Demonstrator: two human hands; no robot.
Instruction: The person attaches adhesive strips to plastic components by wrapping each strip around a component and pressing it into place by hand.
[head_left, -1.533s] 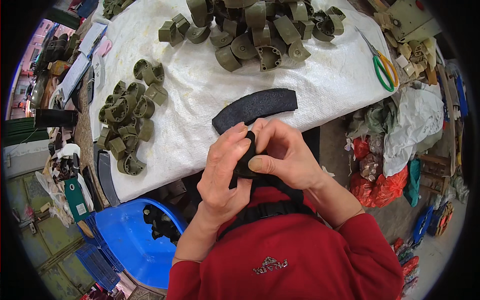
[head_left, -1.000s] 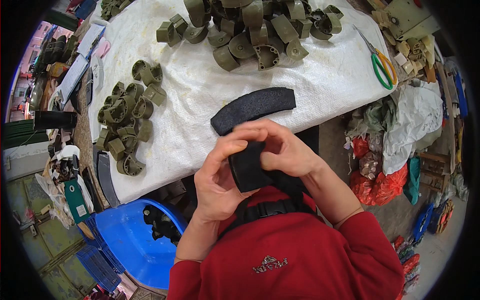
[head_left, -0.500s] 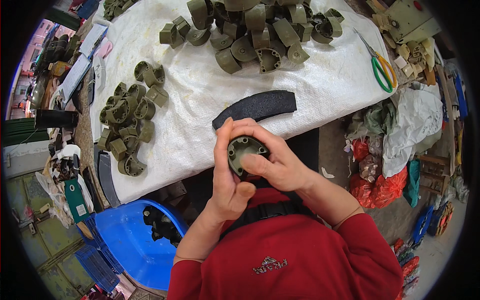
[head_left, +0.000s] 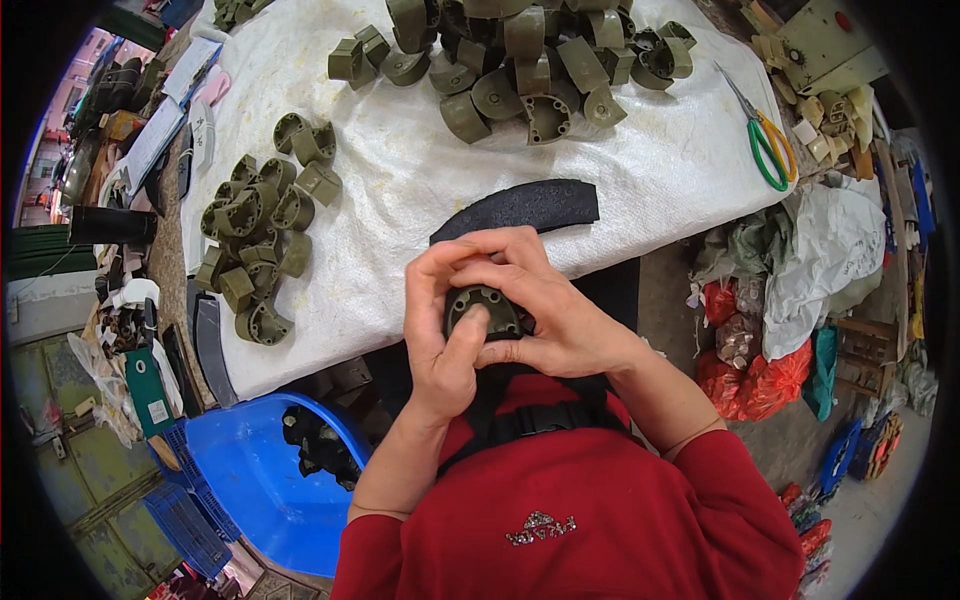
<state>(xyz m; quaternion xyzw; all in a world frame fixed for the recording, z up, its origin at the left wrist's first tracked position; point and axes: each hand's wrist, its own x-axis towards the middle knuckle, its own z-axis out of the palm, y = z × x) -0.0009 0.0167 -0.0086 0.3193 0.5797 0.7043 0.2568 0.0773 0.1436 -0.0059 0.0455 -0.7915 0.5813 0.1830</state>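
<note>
Hands [head_left: 560,322] curl closed together around one hollow olive-green plastic casing [head_left: 491,298] at frame centre, one thumb on its open face; a curved black strip [head_left: 530,207] lies just above, on the white-covered counter [head_left: 650,185].

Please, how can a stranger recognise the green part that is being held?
Find the white sheet, then its near edge. There the left hand and right hand surround the green part; unlike the piled parts, it alone is held.
</note>
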